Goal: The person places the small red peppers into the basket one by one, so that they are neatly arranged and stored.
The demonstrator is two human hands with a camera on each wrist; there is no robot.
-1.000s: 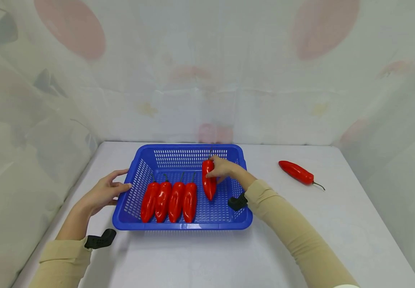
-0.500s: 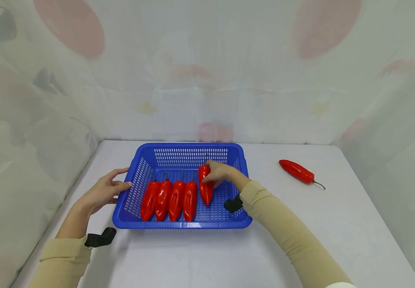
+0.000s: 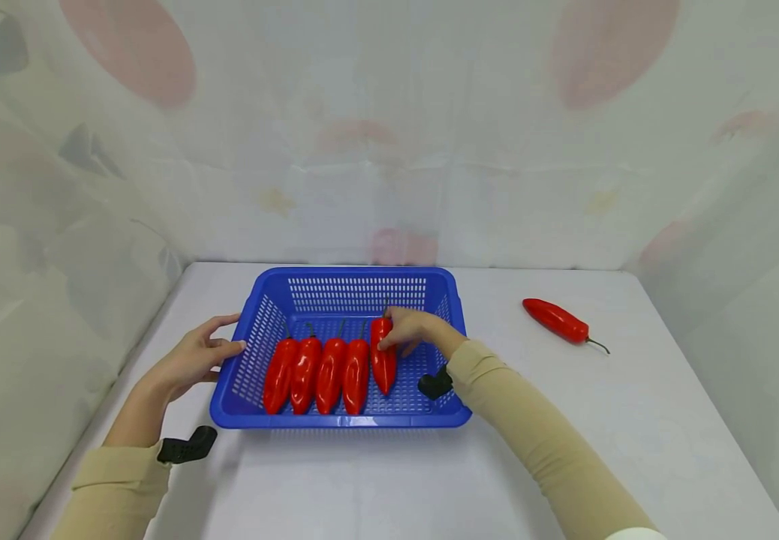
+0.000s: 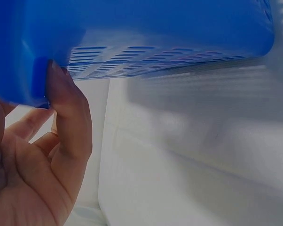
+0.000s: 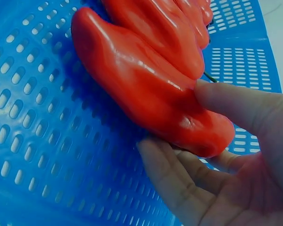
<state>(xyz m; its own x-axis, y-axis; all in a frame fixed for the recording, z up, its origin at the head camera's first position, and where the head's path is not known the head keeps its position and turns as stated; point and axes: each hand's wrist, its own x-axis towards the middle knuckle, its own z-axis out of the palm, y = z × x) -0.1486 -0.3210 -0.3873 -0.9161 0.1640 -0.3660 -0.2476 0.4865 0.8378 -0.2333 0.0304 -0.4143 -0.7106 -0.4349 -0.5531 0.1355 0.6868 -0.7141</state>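
Note:
A red chili pepper [image 3: 383,369] is pinched between the thumb and fingers of my right hand [image 3: 413,328], low inside a blue plastic basket [image 3: 335,422]. In the right wrist view the thumb lies on top of that pepper [image 5: 141,89] and the fingers reach beneath its stem end. Several similar red peppers [image 3: 331,375] lie side by side to its left, stems pointing to the back. My left hand [image 3: 190,360] grips the basket's left rim, and in the left wrist view a bent finger hooks under the rim [image 4: 40,82].
One more red pepper [image 3: 557,321] lies on the white table [image 3: 565,420], right of the basket. Pale patterned sheeting [image 3: 376,202] hangs behind the table and along both sides.
My right hand has lowered the pepper and brought it left and nearer, close beside the row of peppers. The left hand stays at the basket rim.

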